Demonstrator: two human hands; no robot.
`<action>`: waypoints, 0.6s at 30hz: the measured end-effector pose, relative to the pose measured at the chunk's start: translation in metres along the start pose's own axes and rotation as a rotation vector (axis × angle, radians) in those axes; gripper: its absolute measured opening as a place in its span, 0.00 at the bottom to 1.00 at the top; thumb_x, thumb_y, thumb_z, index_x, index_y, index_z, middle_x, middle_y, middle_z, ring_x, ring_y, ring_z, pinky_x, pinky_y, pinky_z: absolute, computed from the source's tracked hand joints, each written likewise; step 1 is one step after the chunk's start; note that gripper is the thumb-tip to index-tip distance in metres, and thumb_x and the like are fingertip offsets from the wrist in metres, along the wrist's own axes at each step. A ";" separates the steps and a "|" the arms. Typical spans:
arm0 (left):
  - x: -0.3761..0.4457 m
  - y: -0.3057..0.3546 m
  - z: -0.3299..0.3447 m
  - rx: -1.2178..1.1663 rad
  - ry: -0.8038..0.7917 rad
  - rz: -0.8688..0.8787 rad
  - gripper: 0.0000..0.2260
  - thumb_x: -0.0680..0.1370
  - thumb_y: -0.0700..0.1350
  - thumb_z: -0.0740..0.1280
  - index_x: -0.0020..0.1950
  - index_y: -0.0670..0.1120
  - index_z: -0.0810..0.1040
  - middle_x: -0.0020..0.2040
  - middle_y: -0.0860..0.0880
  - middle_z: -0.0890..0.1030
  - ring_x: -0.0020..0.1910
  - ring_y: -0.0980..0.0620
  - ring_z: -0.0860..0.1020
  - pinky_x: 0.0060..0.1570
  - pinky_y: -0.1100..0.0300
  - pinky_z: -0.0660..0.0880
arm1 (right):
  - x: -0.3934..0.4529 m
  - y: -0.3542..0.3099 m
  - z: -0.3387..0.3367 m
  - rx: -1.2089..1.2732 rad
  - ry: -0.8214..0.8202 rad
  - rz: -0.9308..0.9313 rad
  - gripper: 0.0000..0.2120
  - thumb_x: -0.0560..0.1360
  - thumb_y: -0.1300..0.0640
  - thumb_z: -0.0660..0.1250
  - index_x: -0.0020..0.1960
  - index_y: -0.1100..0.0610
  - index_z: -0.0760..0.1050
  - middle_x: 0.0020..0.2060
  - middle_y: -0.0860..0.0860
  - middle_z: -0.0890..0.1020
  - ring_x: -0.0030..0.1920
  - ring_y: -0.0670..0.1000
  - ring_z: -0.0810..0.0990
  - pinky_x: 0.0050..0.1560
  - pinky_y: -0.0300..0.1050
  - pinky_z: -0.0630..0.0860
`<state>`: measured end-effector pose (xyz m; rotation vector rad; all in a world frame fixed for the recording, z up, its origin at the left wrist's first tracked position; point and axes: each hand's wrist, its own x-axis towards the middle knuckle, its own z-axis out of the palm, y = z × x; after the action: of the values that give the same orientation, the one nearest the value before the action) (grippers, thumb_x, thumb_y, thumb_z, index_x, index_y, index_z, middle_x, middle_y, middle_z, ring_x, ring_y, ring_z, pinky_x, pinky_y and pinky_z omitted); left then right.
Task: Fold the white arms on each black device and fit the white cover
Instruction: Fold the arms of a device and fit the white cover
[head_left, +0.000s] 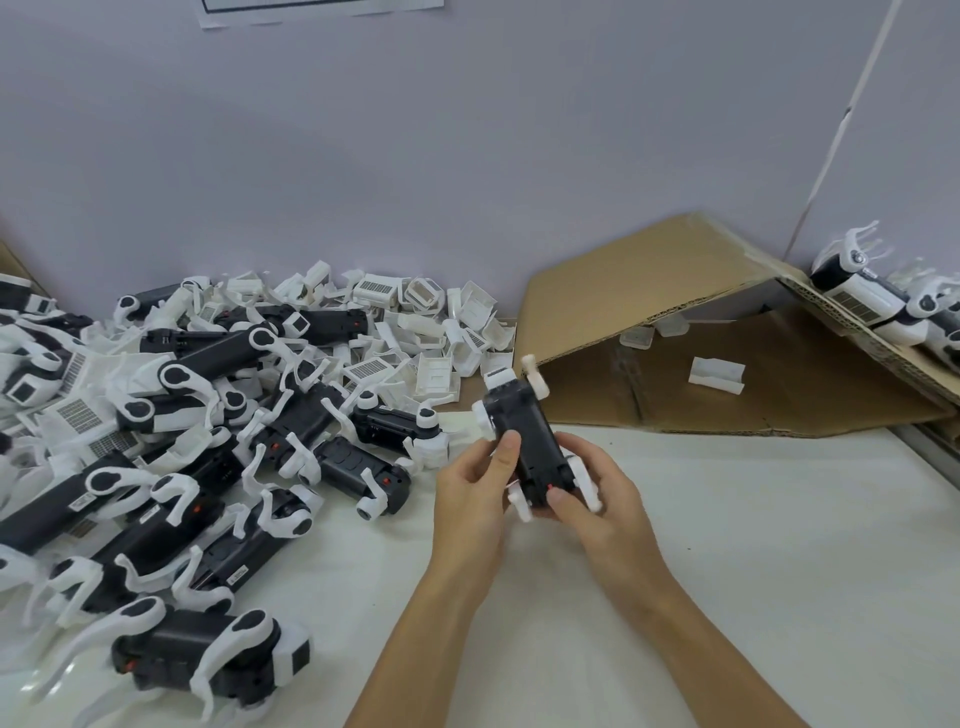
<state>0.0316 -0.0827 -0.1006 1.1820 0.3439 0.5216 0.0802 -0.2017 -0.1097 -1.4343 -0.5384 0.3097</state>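
Note:
I hold one black device (524, 431) above the white table, its long body pointing away from me. My left hand (475, 493) grips its left side, thumb on top. My right hand (597, 493) grips the near right end, thumb by a small red mark. White arms (535, 374) stick out at the far end and near my fingers. A big pile of black devices with spread white arms (171, 457) fills the left. Loose white covers (436, 358) lie heaped behind the pile.
A flattened cardboard box (727, 353) lies at the back right with a white cover (717, 375) on it. More devices with covers fitted (872, 301) sit at the far right edge. White table surface (779, 545) stretches to my right. A grey wall stands behind.

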 end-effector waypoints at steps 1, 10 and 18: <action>0.000 0.000 -0.001 0.064 0.020 0.015 0.09 0.77 0.49 0.69 0.51 0.46 0.86 0.48 0.44 0.87 0.48 0.46 0.85 0.49 0.53 0.82 | 0.001 0.000 0.000 0.007 0.042 -0.025 0.18 0.78 0.69 0.65 0.65 0.56 0.74 0.57 0.53 0.83 0.56 0.53 0.83 0.54 0.46 0.82; 0.003 0.017 -0.009 0.130 -0.041 -0.098 0.13 0.82 0.42 0.59 0.56 0.45 0.83 0.52 0.46 0.86 0.53 0.49 0.84 0.56 0.55 0.75 | 0.002 0.006 0.001 -0.562 0.358 -0.480 0.25 0.71 0.70 0.74 0.66 0.62 0.75 0.54 0.48 0.72 0.54 0.37 0.73 0.55 0.23 0.71; -0.001 0.015 -0.008 0.065 0.030 -0.101 0.08 0.81 0.47 0.65 0.58 0.47 0.80 0.49 0.45 0.86 0.53 0.44 0.83 0.55 0.52 0.78 | -0.007 0.006 0.010 -0.812 -0.011 -0.771 0.24 0.72 0.64 0.73 0.66 0.56 0.75 0.57 0.51 0.71 0.55 0.48 0.74 0.60 0.32 0.71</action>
<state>0.0239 -0.0730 -0.0890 1.2142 0.4470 0.4439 0.0693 -0.1958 -0.1168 -1.8490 -1.2622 -0.5850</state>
